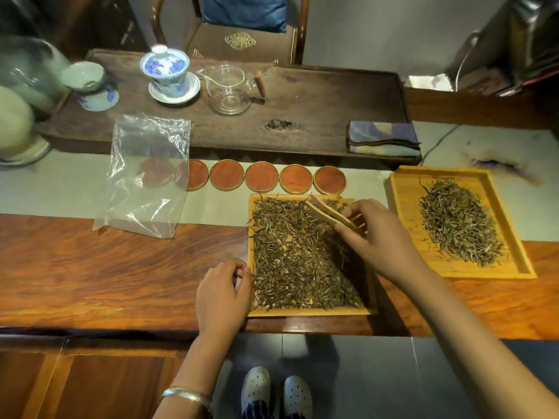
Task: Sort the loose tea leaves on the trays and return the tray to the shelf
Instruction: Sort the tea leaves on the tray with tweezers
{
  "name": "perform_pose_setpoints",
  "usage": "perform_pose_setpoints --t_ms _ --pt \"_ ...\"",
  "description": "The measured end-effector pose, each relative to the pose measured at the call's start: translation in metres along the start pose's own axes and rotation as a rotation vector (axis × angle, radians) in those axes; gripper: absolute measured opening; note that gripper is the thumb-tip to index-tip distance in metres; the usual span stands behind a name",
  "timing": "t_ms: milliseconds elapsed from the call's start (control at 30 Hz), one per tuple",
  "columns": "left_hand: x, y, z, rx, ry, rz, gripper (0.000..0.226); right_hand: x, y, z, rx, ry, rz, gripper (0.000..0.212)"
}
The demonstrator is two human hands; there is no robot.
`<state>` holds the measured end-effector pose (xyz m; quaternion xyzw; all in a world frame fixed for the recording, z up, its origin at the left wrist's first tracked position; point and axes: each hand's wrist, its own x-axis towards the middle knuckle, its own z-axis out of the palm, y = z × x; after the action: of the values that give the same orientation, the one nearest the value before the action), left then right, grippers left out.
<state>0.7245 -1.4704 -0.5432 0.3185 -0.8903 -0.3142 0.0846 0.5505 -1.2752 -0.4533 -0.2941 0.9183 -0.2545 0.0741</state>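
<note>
We saw the near tray (311,311) sitting on the table (121,267) at its front edge, and we used it as our landmark. Loose tea leaves (296,261) covered most of its floor. The right hand (375,237) was over the tray's far right part, its fingers (348,229) pinched round a bamboo scoop (323,211) that angled down into the leaves at the far side. The left hand (223,294) rested at the tray's left rim, fingers curled, fingertips touching the rim; whether it truly gripped the rim we could not tell. A silver bangle (187,396) was on that wrist.

Right of the near tray, apart from it, lay a second tray (508,237) with a heap of leaves (456,222) in its middle. Just beyond the near tray ran a row of round red coasters (293,179). Left and beyond it lay a clear plastic bag (145,176), covering the leftmost coasters. Farther beyond stood a dark tea board (317,104) carrying a blue-and-white lidded cup (166,71), a glass pitcher (227,89) and a folded cloth (382,139)
</note>
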Motion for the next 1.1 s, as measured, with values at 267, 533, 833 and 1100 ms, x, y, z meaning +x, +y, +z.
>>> perform_pose_setpoints --t_ms 267,533,833,1100 --pt "0.012 0.009 -0.005 -0.034 -0.082 -0.143 0.011 0.146 -0.011 0.009 0.002 -0.04 -0.121 0.018" --pt "0.022 0.008 0.002 -0.114 -0.085 -0.177 0.009 0.208 0.011 0.036 -0.133 -0.071 -0.134 0.019" --pt "0.02 0.008 0.005 -0.113 -0.083 -0.158 0.011 0.201 0.018 0.032 -0.053 -0.088 -0.1 0.037" --pt "0.02 0.013 -0.001 -0.112 -0.108 -0.159 0.017 0.062 0.028 -0.011 0.157 0.26 0.115 0.025"
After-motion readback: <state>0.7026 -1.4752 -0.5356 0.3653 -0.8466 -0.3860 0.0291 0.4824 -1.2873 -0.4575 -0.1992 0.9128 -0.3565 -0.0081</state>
